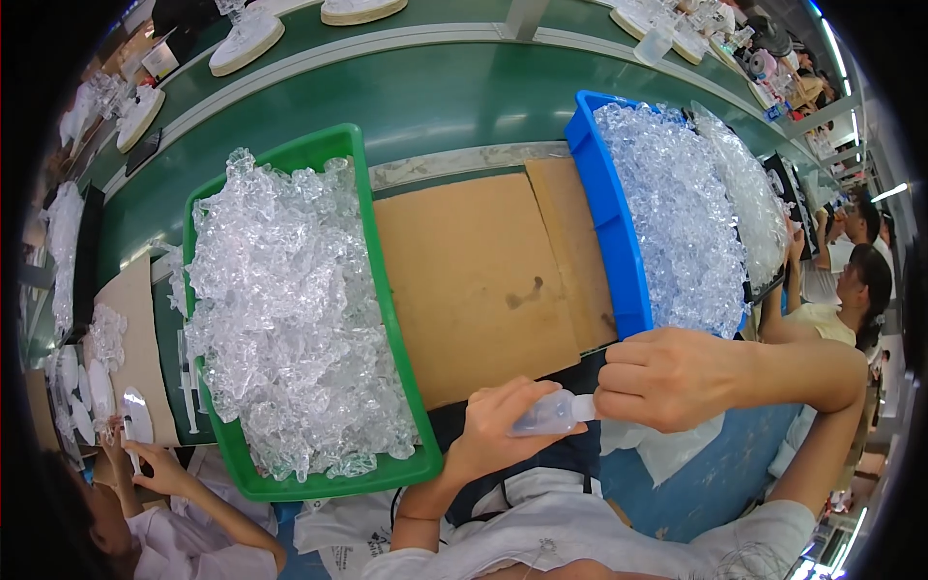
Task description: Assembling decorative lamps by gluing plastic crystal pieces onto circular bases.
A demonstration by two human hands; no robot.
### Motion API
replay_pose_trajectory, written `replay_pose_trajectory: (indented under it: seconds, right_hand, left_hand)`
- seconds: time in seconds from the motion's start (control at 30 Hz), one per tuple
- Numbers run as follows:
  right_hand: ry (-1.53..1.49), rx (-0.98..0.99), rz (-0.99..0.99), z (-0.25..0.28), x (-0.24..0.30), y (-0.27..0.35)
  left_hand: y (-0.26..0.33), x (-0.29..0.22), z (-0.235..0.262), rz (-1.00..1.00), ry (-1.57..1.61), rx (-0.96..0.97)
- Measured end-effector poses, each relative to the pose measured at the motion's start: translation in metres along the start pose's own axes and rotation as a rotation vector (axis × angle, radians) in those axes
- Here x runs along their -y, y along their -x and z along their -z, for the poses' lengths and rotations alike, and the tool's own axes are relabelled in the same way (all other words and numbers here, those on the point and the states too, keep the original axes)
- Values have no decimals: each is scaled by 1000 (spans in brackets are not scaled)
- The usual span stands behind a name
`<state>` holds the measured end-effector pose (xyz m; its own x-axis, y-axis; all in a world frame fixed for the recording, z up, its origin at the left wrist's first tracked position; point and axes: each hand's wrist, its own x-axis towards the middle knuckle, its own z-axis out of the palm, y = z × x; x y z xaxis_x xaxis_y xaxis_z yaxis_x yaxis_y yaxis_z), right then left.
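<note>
In front of my body, my left hand (491, 425) is wrapped round a small translucent plastic bottle (546, 416), which lies nearly sideways. Its white cap (583, 408) points right, into the closed fingers of my right hand (659, 379). Those fingers grip the cap end; their tips are hidden from view. Left of my hands stands a green bin (379, 266) heaped with clear plastic pieces. To the right, just beyond my right hand, a blue bin (611, 227) is filled with similar clear pieces.
Brown cardboard (464, 280) lies between the bins, with dark stains on it. A clear plastic bag (667, 445) hangs below my right hand. Behind runs a green conveyor (464, 97) with white trays (246, 41). Co-workers sit at both sides, one person's hand (159, 471) close at left.
</note>
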<state>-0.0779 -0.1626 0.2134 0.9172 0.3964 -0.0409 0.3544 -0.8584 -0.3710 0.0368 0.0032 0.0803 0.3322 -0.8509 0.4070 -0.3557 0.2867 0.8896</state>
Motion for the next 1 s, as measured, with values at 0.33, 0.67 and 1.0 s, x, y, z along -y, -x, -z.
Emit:
replay_pose_trajectory:
  seconds: [0.33,0.67,1.0]
  right_hand:
    - [35,88,-290,27,-7,-3]
    - [65,-123,-669,13,-85,15]
    - [-572,-180,-515,4,-97,-2]
  left_hand:
    - [-11,23,-27,122,297,-61]
    - [-12,54,-29,410,881,-92]
    - [-26,44,-29,361,961,-85]
